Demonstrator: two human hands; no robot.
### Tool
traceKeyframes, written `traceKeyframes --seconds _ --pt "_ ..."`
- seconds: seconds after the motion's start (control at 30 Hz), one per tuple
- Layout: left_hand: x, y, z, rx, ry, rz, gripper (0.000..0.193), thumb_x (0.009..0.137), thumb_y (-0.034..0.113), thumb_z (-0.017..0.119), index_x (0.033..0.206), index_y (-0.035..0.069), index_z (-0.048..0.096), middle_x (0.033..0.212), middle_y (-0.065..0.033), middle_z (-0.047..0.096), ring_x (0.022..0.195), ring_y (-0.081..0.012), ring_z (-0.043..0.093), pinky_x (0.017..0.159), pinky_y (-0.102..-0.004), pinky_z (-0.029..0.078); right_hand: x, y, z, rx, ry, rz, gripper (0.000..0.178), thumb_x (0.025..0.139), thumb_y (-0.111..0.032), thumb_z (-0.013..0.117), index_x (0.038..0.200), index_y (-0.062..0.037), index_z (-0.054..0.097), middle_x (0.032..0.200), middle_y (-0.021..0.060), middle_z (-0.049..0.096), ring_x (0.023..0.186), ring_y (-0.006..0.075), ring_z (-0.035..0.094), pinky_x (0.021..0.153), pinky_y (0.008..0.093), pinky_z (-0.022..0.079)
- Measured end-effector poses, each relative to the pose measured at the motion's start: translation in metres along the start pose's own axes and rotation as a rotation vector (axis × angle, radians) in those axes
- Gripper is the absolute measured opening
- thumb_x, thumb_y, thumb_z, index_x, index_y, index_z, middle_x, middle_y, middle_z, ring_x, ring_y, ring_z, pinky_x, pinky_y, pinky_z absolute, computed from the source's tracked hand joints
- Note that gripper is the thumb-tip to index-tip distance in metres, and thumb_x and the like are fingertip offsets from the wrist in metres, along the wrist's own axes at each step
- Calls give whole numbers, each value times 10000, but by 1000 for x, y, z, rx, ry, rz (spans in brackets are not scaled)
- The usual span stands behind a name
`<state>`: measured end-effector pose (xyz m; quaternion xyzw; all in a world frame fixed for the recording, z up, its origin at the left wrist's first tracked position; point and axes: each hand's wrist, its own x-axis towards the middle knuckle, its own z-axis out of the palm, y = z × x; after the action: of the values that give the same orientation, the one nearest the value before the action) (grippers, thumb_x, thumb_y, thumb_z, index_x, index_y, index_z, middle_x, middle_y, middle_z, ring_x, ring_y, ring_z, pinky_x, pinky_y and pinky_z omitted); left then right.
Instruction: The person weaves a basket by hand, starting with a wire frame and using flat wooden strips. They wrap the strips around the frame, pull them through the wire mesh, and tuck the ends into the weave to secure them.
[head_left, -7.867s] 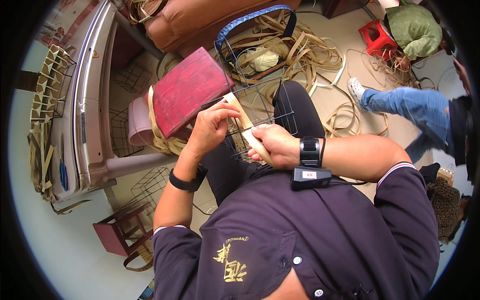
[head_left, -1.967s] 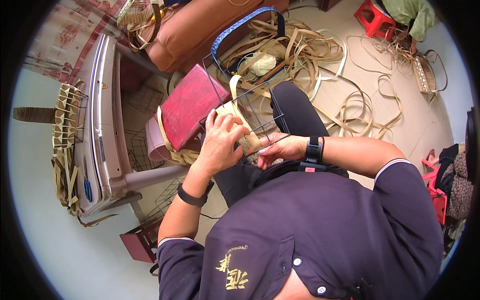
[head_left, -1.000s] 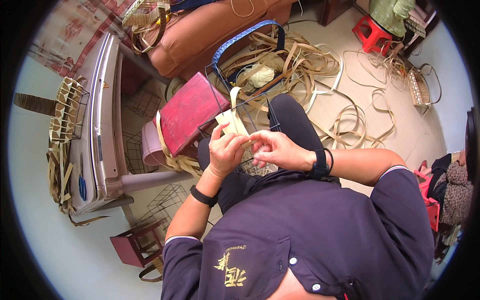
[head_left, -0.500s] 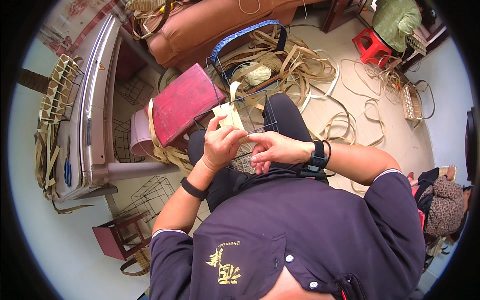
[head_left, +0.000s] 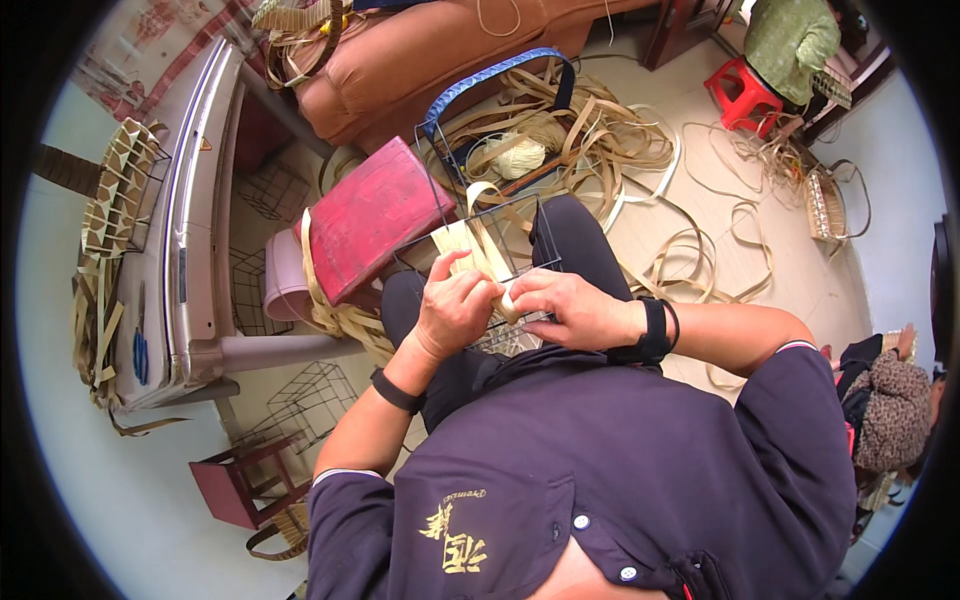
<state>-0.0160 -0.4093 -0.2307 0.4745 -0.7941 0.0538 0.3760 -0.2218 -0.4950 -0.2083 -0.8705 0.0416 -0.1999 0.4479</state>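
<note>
Left hand point(head_left: 455, 312) and right hand point(head_left: 578, 312): fingers seem to pinch one pale strip point(head_left: 492, 257) | place: strip between both hands' fingers, running away from them along the wire frame point(head_left: 508, 205) | feel: looks light, thin, bendy, maybe a bit slippery; could crease | hold: pinch it flat, close to the wire

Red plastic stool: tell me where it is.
The red plastic stool stands at the head view's upper right, right by the person in green, near a tangle of strips.
</note>
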Motion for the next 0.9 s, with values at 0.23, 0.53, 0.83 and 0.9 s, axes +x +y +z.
traceKeyframes --seconds 0.23,0.53,0.83,0.9 --pt "0 -4 3 -10 12 -53 171 706 -13 618 846 83 599 689 -34 607 658 -219 635 969 -464 466 6 14 -3 1142 -256 623 263 979 -159 567 1177 -4 645 1050 -3 649 841 9 574 692 193 513" --pt "-8 -11 6 -84 9 -137 207 729 -62 580 894 51 633 620 -76 605 609 -241 644 871 -402 553 84 61 -92 -86 33 388 458 725 47 500 1155 -12 645 1036 113 700 959 177 657 812 306 533" --pt "-9 -14 5 -150 48 -167 236 679 -97 534 827 54 641 627 -43 616 564 -216 618 843 -394 565 114 203 -78 410 -473 382 627 651 -13 565 1278 -4 573 853 12 633 780 98 538 671 245 431" --pt "-9 -16 6 -179 29 -158 237 678 -92 541 832 58 643 633 -44 620 572 -219 623 841 -391 565 95 223 -106 325 -608 524 434 649 -16 596 1081 -10 637 751 -14 583 679 112 498 591 278 401"
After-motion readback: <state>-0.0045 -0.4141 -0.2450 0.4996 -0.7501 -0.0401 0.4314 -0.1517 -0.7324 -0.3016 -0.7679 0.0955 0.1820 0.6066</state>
